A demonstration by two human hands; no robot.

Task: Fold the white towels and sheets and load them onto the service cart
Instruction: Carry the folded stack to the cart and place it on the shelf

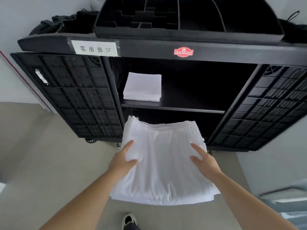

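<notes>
Facing the open service cart [149,52], a folded white sheet [162,163] is held out flat in front of its lower compartment [166,118], the far edge reaching just inside the opening. The cloth is folded into many thin layers, seen stacked along its right and near edges, and its top is softly creased. It is gripped at the left edge by the left hand [123,158], thumb pressed on top with the other fingers hidden beneath; the right edge is held the same way by the right hand [204,161], thumb and forefinger lying on top.

On the middle shelf [174,109], at its left end, a small folded white towel stack [142,87] is laid squarely. A black divided organiser tray [182,15] is set on the cart's top. Both ribbed doors are swung wide, the left door [69,97] and the right door [269,105] flanking the opening. A white paper label [95,48] and a red badge [183,51] are fixed to the top rail. A black-and-white shoe [130,220] is seen on the beige floor [41,155] below.
</notes>
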